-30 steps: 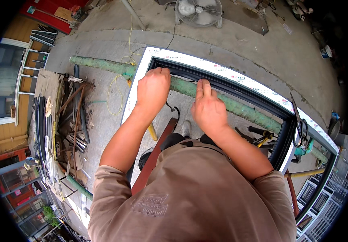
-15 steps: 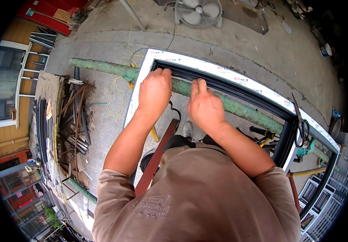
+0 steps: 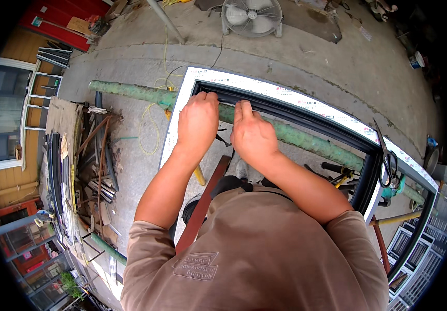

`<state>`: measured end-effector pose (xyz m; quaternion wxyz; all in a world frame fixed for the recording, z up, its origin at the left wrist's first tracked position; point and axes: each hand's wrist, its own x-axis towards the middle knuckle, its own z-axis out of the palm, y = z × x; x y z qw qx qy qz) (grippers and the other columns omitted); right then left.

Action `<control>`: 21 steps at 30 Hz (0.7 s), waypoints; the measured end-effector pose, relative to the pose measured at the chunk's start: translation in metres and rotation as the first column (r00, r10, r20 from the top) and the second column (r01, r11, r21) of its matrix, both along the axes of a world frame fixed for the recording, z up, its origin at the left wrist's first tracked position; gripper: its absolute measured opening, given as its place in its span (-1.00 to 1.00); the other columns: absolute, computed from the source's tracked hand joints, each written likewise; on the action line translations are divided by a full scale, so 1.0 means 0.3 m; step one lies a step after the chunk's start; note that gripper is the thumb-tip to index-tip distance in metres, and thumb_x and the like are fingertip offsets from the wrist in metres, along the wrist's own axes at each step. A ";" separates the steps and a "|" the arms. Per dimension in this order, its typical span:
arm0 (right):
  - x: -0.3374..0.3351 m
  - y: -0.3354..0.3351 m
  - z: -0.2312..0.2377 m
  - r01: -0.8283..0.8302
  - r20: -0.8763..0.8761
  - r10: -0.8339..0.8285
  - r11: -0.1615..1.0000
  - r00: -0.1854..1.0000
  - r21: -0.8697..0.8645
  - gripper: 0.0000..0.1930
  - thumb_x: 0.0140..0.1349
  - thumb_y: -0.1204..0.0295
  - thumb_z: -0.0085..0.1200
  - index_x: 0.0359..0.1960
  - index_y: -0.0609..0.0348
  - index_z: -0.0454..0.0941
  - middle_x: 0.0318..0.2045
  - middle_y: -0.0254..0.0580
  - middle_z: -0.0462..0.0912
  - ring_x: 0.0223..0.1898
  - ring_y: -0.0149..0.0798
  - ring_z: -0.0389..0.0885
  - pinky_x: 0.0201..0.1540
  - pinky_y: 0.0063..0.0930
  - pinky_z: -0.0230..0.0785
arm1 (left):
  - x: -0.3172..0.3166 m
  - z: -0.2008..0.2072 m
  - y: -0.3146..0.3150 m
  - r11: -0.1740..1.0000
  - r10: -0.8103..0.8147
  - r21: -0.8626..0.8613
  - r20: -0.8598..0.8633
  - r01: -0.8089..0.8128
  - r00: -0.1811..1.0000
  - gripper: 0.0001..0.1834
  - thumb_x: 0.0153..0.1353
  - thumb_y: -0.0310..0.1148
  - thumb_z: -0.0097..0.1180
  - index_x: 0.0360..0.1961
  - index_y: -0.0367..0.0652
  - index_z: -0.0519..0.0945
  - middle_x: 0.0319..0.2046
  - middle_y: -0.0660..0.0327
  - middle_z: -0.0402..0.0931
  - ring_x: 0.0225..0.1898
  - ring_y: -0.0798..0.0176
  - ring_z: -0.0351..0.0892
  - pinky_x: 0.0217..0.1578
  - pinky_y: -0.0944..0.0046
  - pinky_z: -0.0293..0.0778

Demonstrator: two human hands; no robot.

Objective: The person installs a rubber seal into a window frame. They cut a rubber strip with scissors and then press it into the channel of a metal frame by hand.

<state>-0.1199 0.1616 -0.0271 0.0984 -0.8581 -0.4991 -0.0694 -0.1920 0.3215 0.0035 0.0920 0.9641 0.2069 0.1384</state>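
One white-faced frame (image 3: 306,102) lies over a green pipe (image 3: 316,143), with scissors (image 3: 384,149) on its right side. At its dark inner edge (image 3: 311,125), near the far left corner, the left hand (image 3: 199,119) is curled, fingertips hidden; just beside it the right hand (image 3: 254,133) sets two fingers together there — whether either pinches anything cannot be told.

The scene is viewed from a person's head, through the left of two fisheye cameras worn side by side, aimed down past the shirt (image 3: 285,243) to the left hand (image 3: 198,120) and right hand (image 3: 254,133) above mid-picture. The shirt is caught closest, the hands farther off, and a fan (image 3: 252,15) well beyond, at the top edge.
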 end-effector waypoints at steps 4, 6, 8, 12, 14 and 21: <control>-0.007 0.001 0.013 -0.032 0.143 0.051 0.991 0.988 -0.132 -0.44 0.28 0.42 0.18 0.28 0.50 0.63 0.16 -0.03 0.64 -0.22 -0.31 0.76 -0.33 -0.50 0.71 | 0.000 0.004 -0.002 1.000 -0.006 0.010 0.026 0.006 1.000 -0.89 0.43 -0.41 0.29 -0.14 -0.23 0.73 -0.29 -0.01 0.70 -0.20 -0.21 0.75 -0.14 -0.15 0.67; -0.014 0.006 0.016 -0.022 0.115 0.038 0.990 0.993 -0.136 -0.48 0.29 0.40 0.19 0.24 0.49 0.66 0.21 0.03 0.63 -0.23 -0.32 0.75 -0.33 -0.51 0.71 | 0.000 0.002 0.002 1.000 -0.006 0.017 0.026 0.005 1.000 -0.88 0.43 -0.41 0.29 -0.14 -0.24 0.73 -0.29 -0.01 0.70 -0.20 -0.21 0.75 -0.15 -0.14 0.67; -0.014 0.024 0.011 -0.035 0.056 0.039 0.997 0.998 -0.066 -0.49 0.29 0.40 0.19 0.23 0.48 0.68 0.24 0.05 0.63 -0.24 -0.33 0.75 -0.34 -0.52 0.71 | -0.008 -0.002 0.000 1.000 -0.008 0.018 0.014 0.007 1.000 -0.88 0.43 -0.41 0.29 -0.13 -0.24 0.73 -0.29 -0.01 0.70 -0.20 -0.21 0.75 -0.15 -0.14 0.67; -0.008 0.053 -0.006 -0.067 0.034 0.070 0.994 0.997 -0.086 -0.50 0.28 0.40 0.19 0.21 0.44 0.69 0.25 0.06 0.63 -0.24 -0.32 0.75 -0.36 -0.50 0.71 | 0.002 0.002 -0.001 1.000 -0.003 0.023 -0.004 0.003 1.000 -0.88 0.44 -0.40 0.28 -0.14 -0.23 0.74 -0.29 0.00 0.70 -0.20 -0.20 0.75 -0.16 -0.14 0.67; -0.012 0.054 -0.005 -0.065 0.076 0.072 0.993 0.994 -0.097 -0.51 0.28 0.41 0.19 0.20 0.43 0.70 0.26 0.06 0.63 -0.23 -0.31 0.75 -0.36 -0.49 0.71 | 0.001 -0.001 -0.001 1.000 -0.012 0.028 0.017 0.012 1.000 -0.88 0.44 -0.40 0.28 -0.15 -0.23 0.73 -0.30 0.00 0.70 -0.21 -0.20 0.75 -0.16 -0.14 0.67; -0.012 0.099 -0.005 -0.106 0.012 0.106 0.994 0.994 -0.037 -0.50 0.25 0.42 0.21 0.21 0.41 0.68 0.34 0.08 0.62 -0.23 -0.27 0.77 -0.35 -0.47 0.72 | 0.005 0.007 -0.014 0.999 0.001 0.037 -0.018 -0.001 1.000 -0.93 0.36 -0.43 0.28 -0.25 -0.20 0.67 -0.29 0.04 0.69 -0.17 -0.14 0.76 -0.18 -0.10 0.72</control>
